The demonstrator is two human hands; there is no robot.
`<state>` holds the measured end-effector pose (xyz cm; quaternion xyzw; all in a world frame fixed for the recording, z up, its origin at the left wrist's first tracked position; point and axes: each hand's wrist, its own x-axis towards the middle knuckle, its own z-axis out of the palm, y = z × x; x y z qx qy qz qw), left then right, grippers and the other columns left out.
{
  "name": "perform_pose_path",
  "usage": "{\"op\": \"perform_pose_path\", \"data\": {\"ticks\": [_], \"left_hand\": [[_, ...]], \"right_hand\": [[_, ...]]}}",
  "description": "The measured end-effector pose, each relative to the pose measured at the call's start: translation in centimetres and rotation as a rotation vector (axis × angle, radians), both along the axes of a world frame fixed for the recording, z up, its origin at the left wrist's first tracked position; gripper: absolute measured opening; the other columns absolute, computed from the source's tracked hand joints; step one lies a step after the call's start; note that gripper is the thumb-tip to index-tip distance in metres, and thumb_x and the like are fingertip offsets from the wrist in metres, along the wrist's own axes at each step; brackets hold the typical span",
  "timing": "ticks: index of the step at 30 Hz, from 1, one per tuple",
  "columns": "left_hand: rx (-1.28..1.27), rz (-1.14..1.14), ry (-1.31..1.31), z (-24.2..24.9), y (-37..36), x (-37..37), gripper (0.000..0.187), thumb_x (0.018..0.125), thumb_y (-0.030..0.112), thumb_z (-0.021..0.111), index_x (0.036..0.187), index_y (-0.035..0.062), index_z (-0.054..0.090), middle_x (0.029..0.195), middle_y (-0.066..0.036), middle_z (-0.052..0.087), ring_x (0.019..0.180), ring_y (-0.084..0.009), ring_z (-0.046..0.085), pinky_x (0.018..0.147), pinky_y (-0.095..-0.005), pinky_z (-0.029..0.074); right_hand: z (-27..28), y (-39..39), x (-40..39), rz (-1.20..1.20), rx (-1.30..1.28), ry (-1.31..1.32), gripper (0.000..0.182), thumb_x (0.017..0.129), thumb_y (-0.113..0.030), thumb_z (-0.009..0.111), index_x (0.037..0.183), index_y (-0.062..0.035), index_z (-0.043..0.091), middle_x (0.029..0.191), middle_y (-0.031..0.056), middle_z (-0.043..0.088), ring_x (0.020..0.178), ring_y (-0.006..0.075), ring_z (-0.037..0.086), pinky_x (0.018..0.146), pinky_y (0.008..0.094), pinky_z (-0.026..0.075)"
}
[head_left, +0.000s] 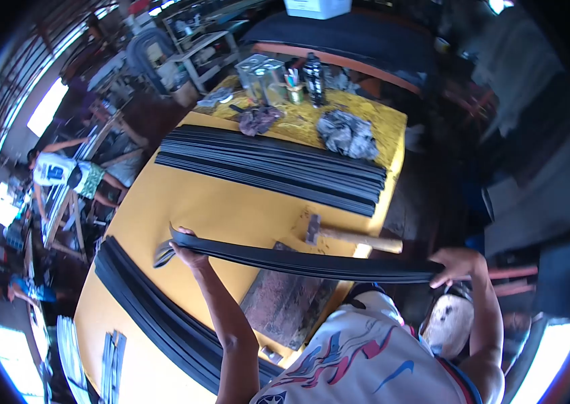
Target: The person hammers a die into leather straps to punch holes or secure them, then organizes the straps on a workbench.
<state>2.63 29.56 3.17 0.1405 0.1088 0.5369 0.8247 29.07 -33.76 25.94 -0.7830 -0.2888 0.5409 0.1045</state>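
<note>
A bundle of long, flat black strips (298, 261) stretches between my two hands, held above the near part of the yellow table. My left hand (190, 251) is closed around it near its left end, where the strip ends fan apart. At the other end, my right hand (458, 264) grips the bundle, its fingers partly hidden. Just beyond the strips lies a hammer (355, 236) with a wooden handle. A dark, worn slab (285, 303) rests on the table beneath the bundle.
A stack of black strips (271, 165) lies across the table (211, 202); another pile (153, 303) lies at left. Crumpled dark plastic (347, 133), a dark bottle (314, 79) and clear containers (261, 79) stand at the far end. A person (62, 172) works at left.
</note>
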Motion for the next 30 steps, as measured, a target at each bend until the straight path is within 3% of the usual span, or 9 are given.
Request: {"op": "perform_pose_path", "data": {"ticks": [1, 4, 9, 11, 17, 22, 24, 25, 30], "left_hand": [[0.176, 0.031, 0.235, 2.7, -1.8, 1.3, 0.054, 0.100, 0.054, 0.042, 0.099, 0.0006, 0.052, 0.080, -0.007, 0.056, 0.070, -0.0157, 0.055, 0.063, -0.0259, 0.048], [0.226, -0.011, 0.322, 2.2, -0.2, 4.4, 0.048, 0.100, 0.051, 0.045, 0.091, 0.0043, 0.051, 0.075, -0.006, 0.054, 0.066, -0.0140, 0.053, 0.059, -0.0243, 0.045], [0.114, 0.229, 0.458, 8.2, -3.7, 14.7, 0.025, 0.095, 0.024, 0.065, 0.105, 0.0021, 0.060, 0.076, -0.002, 0.055, 0.065, -0.0110, 0.055, 0.060, -0.0276, 0.049], [0.158, 0.207, 0.548, 8.9, -2.8, 18.0, 0.026, 0.095, 0.020, 0.064, 0.110, 0.0005, 0.059, 0.076, -0.003, 0.056, 0.066, -0.0123, 0.055, 0.060, -0.0282, 0.049], [0.327, 0.097, 0.599, 9.1, 2.9, 26.3, 0.031, 0.095, 0.019, 0.064, 0.115, -0.0040, 0.056, 0.076, -0.006, 0.059, 0.067, -0.0163, 0.060, 0.062, -0.0301, 0.053], [0.312, 0.181, 0.962, -3.5, 12.1, 30.8, 0.053, 0.091, 0.031, 0.070, 0.127, -0.0025, 0.052, 0.103, -0.013, 0.066, 0.089, -0.0235, 0.065, 0.080, -0.0330, 0.054], [0.511, 0.209, 1.685, -12.1, 13.2, 30.4, 0.103, 0.082, 0.064, 0.064, 0.151, 0.0009, 0.021, 0.152, -0.024, 0.032, 0.140, -0.0355, 0.034, 0.114, -0.0422, 0.029], [0.465, 0.129, 2.099, -10.2, 9.7, 31.3, 0.098, 0.088, 0.067, 0.051, 0.154, 0.0038, 0.015, 0.159, -0.019, 0.018, 0.147, -0.0341, 0.018, 0.118, -0.0437, 0.018], [0.587, 0.275, 2.098, -11.1, 7.8, 31.9, 0.073, 0.099, 0.055, 0.033, 0.153, 0.0079, 0.020, 0.161, -0.011, 0.018, 0.148, -0.0327, 0.016, 0.119, -0.0457, 0.014]], "right_hand": [[-2.3, -1.9, 2.2, -0.003, -0.061, -0.052, 0.035, 0.077, -0.028, 0.080, 0.096, -0.0007, 0.068, 0.082, 0.0082, 0.072, 0.064, 0.0154, 0.068, 0.061, 0.0291, 0.055], [-5.5, -4.1, 6.8, -0.124, -0.154, -0.088, 0.036, 0.075, -0.030, 0.083, 0.092, -0.0013, 0.070, 0.084, 0.0087, 0.074, 0.067, 0.0148, 0.070, 0.072, 0.0304, 0.055], [-10.1, -3.9, 14.1, -0.021, -0.236, -0.070, 0.044, 0.070, -0.029, 0.085, 0.101, -0.0017, 0.070, 0.088, 0.0129, 0.073, 0.080, 0.0205, 0.071, 0.076, 0.0351, 0.053], [-13.0, -4.2, 16.7, -0.034, -0.202, -0.061, 0.058, 0.066, -0.036, 0.088, 0.112, -0.0059, 0.070, 0.105, 0.0117, 0.073, 0.097, 0.0246, 0.068, 0.085, 0.0354, 0.051], [-15.2, -2.0, 20.3, -0.172, 0.057, 0.018, 0.054, 0.071, -0.029, 0.087, 0.110, 0.0035, 0.067, 0.097, 0.0144, 0.073, 0.082, 0.0181, 0.070, 0.077, 0.0337, 0.054], [-16.8, 0.9, 22.2, -0.221, 0.023, 0.052, 0.047, 0.075, -0.025, 0.084, 0.108, 0.0034, 0.067, 0.087, 0.0123, 0.073, 0.070, 0.0163, 0.069, 0.067, 0.0316, 0.056], [-17.1, 2.1, 21.9, -0.263, 0.055, 0.042, 0.044, 0.076, -0.023, 0.084, 0.107, 0.0035, 0.066, 0.084, 0.0107, 0.071, 0.071, 0.0170, 0.070, 0.066, 0.0317, 0.056], [-17.6, 2.4, 21.7, -0.313, 0.043, 0.075, 0.043, 0.076, -0.023, 0.084, 0.105, 0.0032, 0.066, 0.082, 0.0101, 0.071, 0.070, 0.0163, 0.069, 0.066, 0.0311, 0.056], [-18.1, 4.3, 20.7, -0.289, 0.276, 0.013, 0.013, 0.086, -0.022, 0.072, 0.081, -0.0115, 0.066, 0.069, 0.0035, 0.064, 0.059, 0.0132, 0.060, 0.054, 0.0329, 0.050]]}}
